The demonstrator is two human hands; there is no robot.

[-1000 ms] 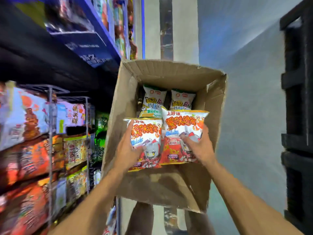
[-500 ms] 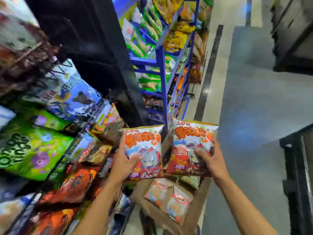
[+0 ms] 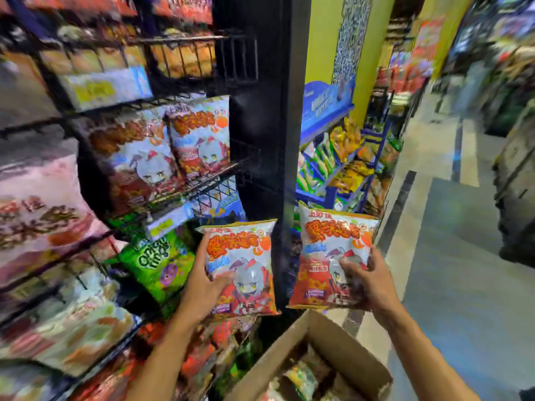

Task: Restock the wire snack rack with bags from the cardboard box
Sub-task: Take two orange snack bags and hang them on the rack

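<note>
My left hand (image 3: 202, 287) grips an orange-and-white snack bag (image 3: 243, 256) with a cartoon figure, held upright in front of the black wire rack (image 3: 202, 183). My right hand (image 3: 367, 282) holds a second, matching bag (image 3: 330, 244) further right, above the open cardboard box (image 3: 289, 351). The box sits at the bottom of the view with more bags (image 3: 301, 377) inside. Two bags of the same kind (image 3: 199, 134) stand on a rack shelf up and to the left of my hands.
Green onion-ring bags (image 3: 156, 261) fill the rack shelf beside my left hand. A black post (image 3: 269, 117) borders the rack on the right. Beyond it stands a blue shelf unit (image 3: 338, 157) of snacks. The tiled aisle floor (image 3: 451, 256) runs along the right.
Both bags have been lifted out of the box and raised toward the rack. My view has swung up and left, so the box now lies below my hands.
</note>
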